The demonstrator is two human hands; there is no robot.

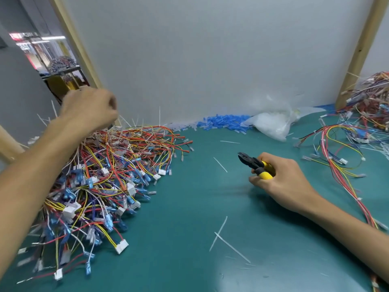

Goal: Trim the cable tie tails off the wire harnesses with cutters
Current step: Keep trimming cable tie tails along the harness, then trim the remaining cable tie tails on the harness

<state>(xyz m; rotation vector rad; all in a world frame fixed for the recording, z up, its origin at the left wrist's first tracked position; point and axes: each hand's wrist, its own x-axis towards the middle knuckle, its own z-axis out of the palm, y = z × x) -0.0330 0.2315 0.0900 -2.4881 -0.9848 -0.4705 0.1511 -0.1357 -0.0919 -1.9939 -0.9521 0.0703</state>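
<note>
A big heap of wire harnesses [109,178] with red, yellow, white and blue wires, white connectors and upright white tie tails covers the left of the green mat. My left hand [88,108] reaches over the far top of the heap with curled fingers; it is blurred, and whether it holds a harness cannot be told. My right hand [282,180] rests on the mat at centre right and grips the yellow-handled cutters [255,165], whose dark jaws point up and left. A second pile of harnesses [357,127] lies at the right.
Cut white tie tails [231,245] lie scattered on the green mat [189,207]. Blue terminal sleeves [223,122] and a clear plastic bag [273,121] sit along the grey back wall. Wooden posts frame the bench on the left and right.
</note>
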